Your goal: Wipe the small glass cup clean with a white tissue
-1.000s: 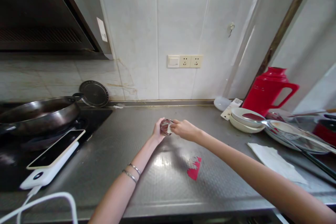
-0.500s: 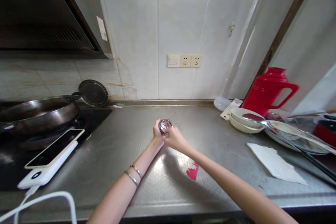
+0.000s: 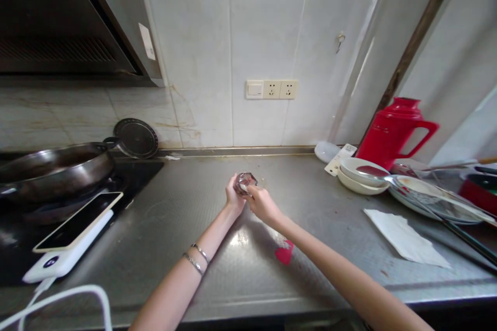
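Above the middle of the counter, a small round container (image 3: 245,180) with a shiny, crinkled silvery rim shows a brownish inside. My left hand (image 3: 234,194) is wrapped round its left and near side. My right hand (image 3: 264,203) is closed, its thumb and fingertips pinching at the near right edge of the container. What lies between those fingertips is too small to make out. A torn pink-red scrap (image 3: 284,253) lies on the steel counter (image 3: 217,279) below my right forearm.
At left, a pan (image 3: 58,170) sits on the black cooktop, with a phone (image 3: 79,221) on a white power bank (image 3: 64,256) in front. To the right are a red thermos (image 3: 394,132), stacked white bowls (image 3: 361,183), plates with utensils, and a paper napkin (image 3: 406,238).
My right fingers have lifted slightly and shifted right at the container's edge. The container is tipped a little, so more brown shows inside. My left hand keeps its hold.
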`<state>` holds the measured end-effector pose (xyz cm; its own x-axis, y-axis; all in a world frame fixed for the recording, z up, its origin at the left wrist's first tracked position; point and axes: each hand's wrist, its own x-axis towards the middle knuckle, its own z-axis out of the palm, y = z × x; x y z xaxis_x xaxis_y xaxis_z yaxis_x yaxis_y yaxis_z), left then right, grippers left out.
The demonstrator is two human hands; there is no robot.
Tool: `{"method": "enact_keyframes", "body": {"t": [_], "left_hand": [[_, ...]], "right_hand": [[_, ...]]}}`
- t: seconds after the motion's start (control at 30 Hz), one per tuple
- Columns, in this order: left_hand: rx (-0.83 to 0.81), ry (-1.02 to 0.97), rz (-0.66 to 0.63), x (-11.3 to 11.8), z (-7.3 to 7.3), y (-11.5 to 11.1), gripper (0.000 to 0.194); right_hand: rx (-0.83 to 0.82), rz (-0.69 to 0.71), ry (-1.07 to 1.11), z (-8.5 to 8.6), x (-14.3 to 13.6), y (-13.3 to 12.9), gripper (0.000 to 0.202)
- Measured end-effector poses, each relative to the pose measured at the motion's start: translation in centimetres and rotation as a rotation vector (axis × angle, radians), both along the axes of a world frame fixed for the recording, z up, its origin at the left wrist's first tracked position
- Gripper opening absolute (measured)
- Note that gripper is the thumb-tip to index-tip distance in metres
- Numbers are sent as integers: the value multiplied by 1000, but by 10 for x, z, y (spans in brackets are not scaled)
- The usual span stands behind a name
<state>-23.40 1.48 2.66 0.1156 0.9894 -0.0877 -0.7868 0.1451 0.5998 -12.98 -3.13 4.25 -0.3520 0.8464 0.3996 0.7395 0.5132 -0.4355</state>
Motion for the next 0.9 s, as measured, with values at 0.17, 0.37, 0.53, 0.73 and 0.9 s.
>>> {"method": "enact_keyframes", "body": {"t": [0.17, 0.37, 0.53, 0.73, 0.9], "left_hand": [[111, -21, -234, -14, 12, 0, 39], [-5, 134, -627, -34, 13, 4, 58], [-60, 263, -653, -28, 12, 3, 39], [-37, 243, -376, -17, 13, 4, 30], [-13, 172, -171, -16, 13, 5, 26]], "right_hand": [[122, 190, -415, 18, 35, 2, 22], [364, 491, -860, 46, 61, 1, 26], [436, 570, -914, 54, 61, 9, 26], [384, 371, -931, 56, 50, 12, 19], [256, 197, -816, 49, 30, 3, 23]]}}
